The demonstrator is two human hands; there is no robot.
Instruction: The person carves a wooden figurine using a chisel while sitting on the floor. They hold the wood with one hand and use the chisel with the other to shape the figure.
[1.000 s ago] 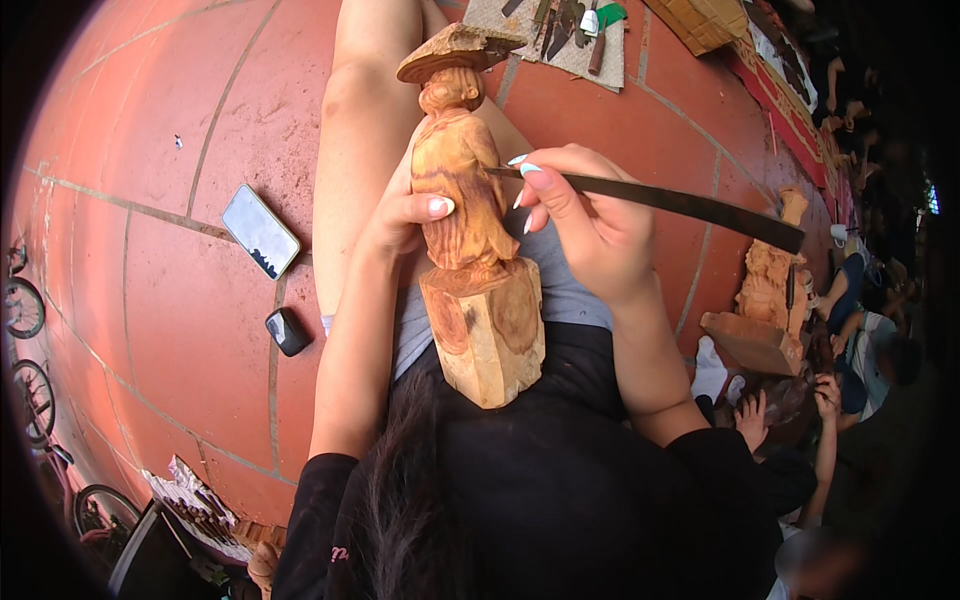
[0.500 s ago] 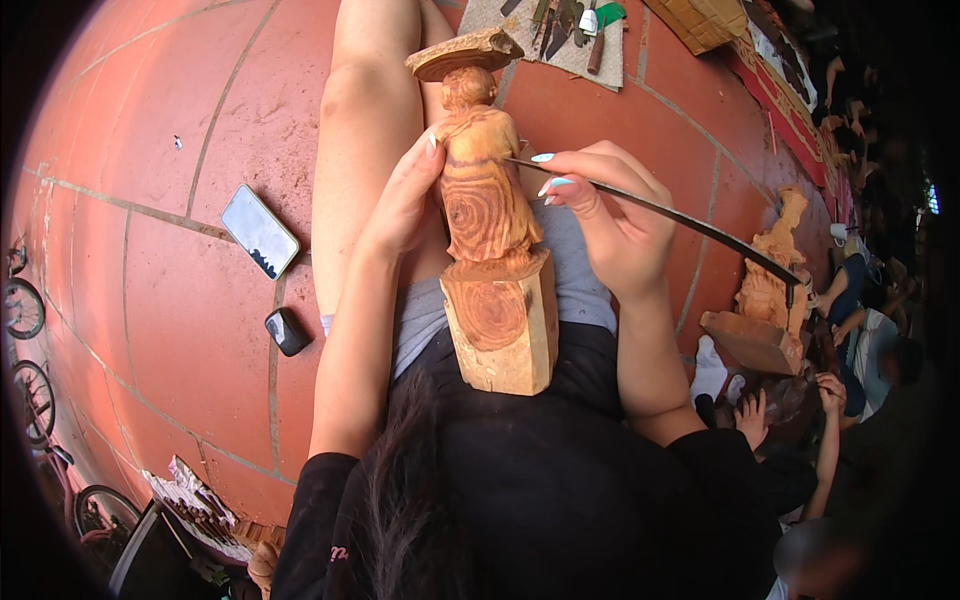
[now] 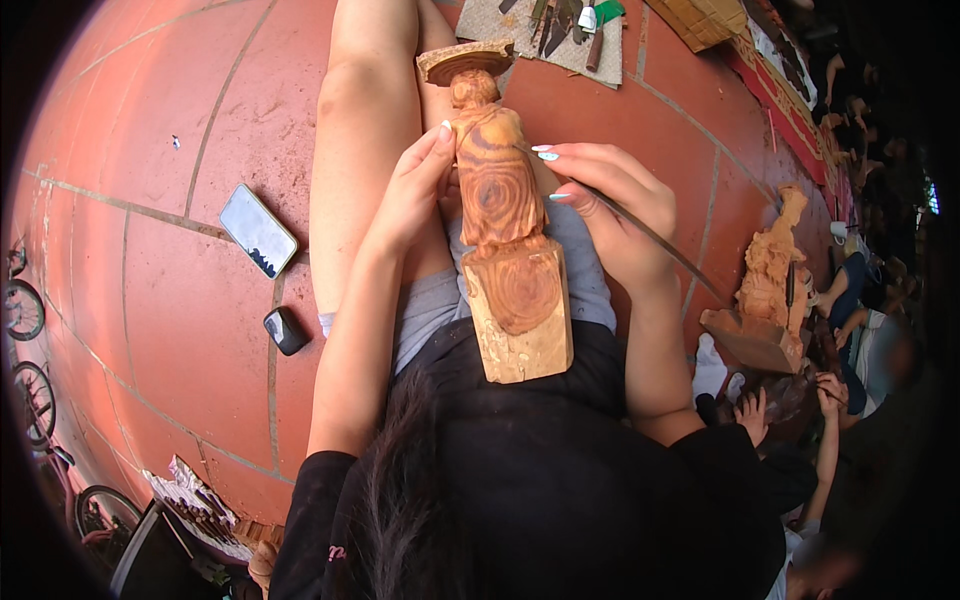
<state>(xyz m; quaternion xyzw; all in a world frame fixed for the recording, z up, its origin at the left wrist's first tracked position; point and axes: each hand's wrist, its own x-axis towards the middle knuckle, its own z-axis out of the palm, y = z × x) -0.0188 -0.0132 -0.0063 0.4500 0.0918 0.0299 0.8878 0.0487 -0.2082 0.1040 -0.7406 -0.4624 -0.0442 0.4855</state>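
A carved wooden figure [image 3: 495,190] with a broad flat hat-like top and a blocky base leans upright over my lap, its ringed grain facing up. My left hand [image 3: 412,195] is closed on its left side, thumb against the upper body, the other fingers mostly hidden behind. In my right hand [image 3: 630,215] a long, thin, dark file-like tool [image 3: 690,267] is pinched between thumb and fingers. The tool's near end slants down to the right. Its tip is at the figure's right side, by the shoulder; whether it touches cannot be made out.
A phone [image 3: 258,230] and a small black case [image 3: 286,330] lie on the red tiles at left. Ahead, a mat [image 3: 612,68] holds several tools, beside a cardboard box [image 3: 703,20]. Another wooden carving [image 3: 770,265] stands at right, near a co-worker's hands [image 3: 750,418]. Bicycles [image 3: 36,405] line the left.
The figure has shifted slightly right and turned a little in my left hand. The tool in my right hand now slants more steeply and looks shorter, and its fingers have spread slightly.
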